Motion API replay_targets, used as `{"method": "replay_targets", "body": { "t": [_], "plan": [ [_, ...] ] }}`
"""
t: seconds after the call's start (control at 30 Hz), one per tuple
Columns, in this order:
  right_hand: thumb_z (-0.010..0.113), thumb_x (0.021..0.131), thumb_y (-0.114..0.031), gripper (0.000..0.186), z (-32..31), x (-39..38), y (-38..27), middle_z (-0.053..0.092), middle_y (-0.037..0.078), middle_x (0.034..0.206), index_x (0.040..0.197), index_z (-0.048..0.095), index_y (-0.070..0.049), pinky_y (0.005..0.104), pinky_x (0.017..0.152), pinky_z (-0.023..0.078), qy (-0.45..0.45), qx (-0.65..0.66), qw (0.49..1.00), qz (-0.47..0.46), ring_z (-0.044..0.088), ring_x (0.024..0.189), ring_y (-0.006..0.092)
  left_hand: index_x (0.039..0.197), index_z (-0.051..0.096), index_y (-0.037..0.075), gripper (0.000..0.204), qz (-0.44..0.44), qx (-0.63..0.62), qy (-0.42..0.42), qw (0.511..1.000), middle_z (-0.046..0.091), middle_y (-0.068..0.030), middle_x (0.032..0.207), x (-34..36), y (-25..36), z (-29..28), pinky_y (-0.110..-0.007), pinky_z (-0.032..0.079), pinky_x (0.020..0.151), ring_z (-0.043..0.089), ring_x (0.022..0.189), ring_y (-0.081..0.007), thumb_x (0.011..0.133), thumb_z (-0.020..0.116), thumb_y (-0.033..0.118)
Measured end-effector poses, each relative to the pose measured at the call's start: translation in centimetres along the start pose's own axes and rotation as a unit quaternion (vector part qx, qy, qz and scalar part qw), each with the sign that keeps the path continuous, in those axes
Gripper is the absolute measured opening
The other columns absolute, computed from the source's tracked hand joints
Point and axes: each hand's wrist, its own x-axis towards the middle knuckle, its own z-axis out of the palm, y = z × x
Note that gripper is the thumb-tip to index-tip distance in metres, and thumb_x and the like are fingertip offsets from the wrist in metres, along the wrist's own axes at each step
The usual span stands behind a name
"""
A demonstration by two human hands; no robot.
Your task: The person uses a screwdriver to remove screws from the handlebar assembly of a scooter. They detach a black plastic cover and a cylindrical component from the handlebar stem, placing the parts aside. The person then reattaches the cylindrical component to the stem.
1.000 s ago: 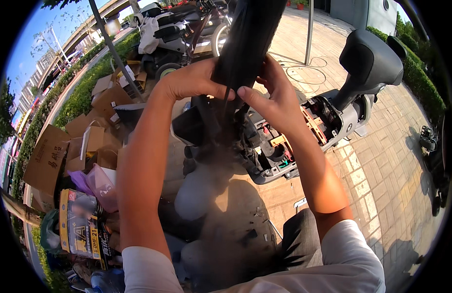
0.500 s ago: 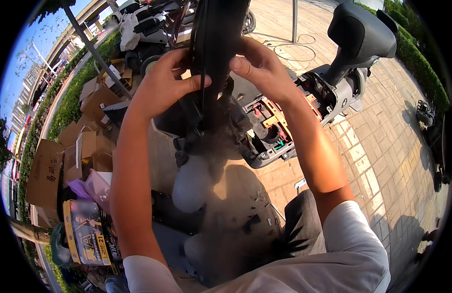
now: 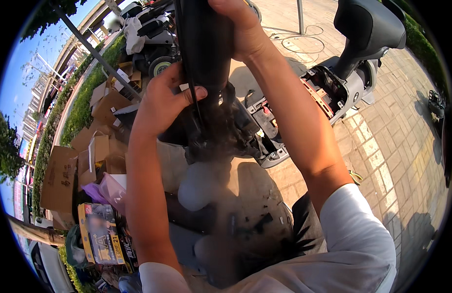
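Note:
A thick black column (image 3: pixel 209 49) rises in front of me, its top cut off by the upper edge of the view. It stands on the dark front section (image 3: pixel 218 119) of a partly stripped electric scooter. My left hand (image 3: pixel 160 100) is closed on the column's left side, its thumb across a thin black cable-like strip (image 3: pixel 191 73) there; its other fingertips are hidden. Higher up on the right, my right hand (image 3: pixel 245 31) wraps the column, fingers mostly behind it. Below, the scooter's footboard frame (image 3: pixel 275 157) lies open, its inner parts partly behind my right forearm.
A scooter seat (image 3: pixel 365 22) stands at the upper right above an open grey body. Cardboard boxes (image 3: pixel 60 173), a purple bag (image 3: pixel 95 193) and a printed box (image 3: pixel 100 239) pile up on the left. Dark fragments (image 3: pixel 260 222) litter the ground near my knee; pliers (image 3: pixel 355 177) lie beside my right arm.
My right hand has slid up the column and closed round it. My left hand stays on the left side, a little lower in view. The whole view has shifted slightly.

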Motion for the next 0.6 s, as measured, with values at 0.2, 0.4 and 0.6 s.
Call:
{"method": "replay_targets", "body": {
  "t": [0.2, 0.4, 0.6],
  "plan": [
    [0.076, 0.082, -0.039, 0.041, 2.1, -0.8, -0.3, 0.064, 0.003, 0.080, 0.097, 0.065, -0.002, 0.0270, 0.063, 0.048, 0.166, -0.145, 0.973, -0.060, 0.060, 0.069, 0.0115, 0.132, 0.052, -0.004, 0.055, 0.002, -0.063, -0.032, 0.997, 0.063, -0.0087, 0.122, 1.1, -1.9, -1.6, -0.031, 0.044, 0.099, 0.058, 0.112, -0.0160, 0.084, 0.076, 0.012],
    [0.074, 0.080, -0.035, 0.038, 4.4, -0.7, -0.7, 0.063, 0.002, 0.075, 0.090, 0.067, 0.000, 0.0278, 0.062, 0.046, 0.219, -0.227, 0.940, -0.131, 0.057, 0.066, 0.0106, 0.133, 0.053, -0.001, 0.065, 0.043, -0.083, 0.012, 0.996, 0.064, -0.0071, 0.121, 1.5, -4.0, -1.4, -0.031, 0.043, 0.099, 0.058, 0.111, -0.0158, 0.081, 0.081, 0.025],
    [0.072, 0.077, -0.040, 0.047, 5.9, -2.5, -1.2, 0.066, 0.014, 0.067, 0.078, 0.068, 0.007, 0.0349, 0.066, 0.052, 0.263, -0.310, 0.898, -0.168, 0.066, 0.065, 0.0201, 0.136, 0.051, -0.001, 0.080, 0.008, -0.001, -0.028, 1.000, 0.064, -0.0064, 0.120, 3.0, -4.4, -3.7, -0.029, 0.042, 0.097, 0.059, 0.108, -0.0161, 0.075, 0.079, 0.043]
  ]
}}
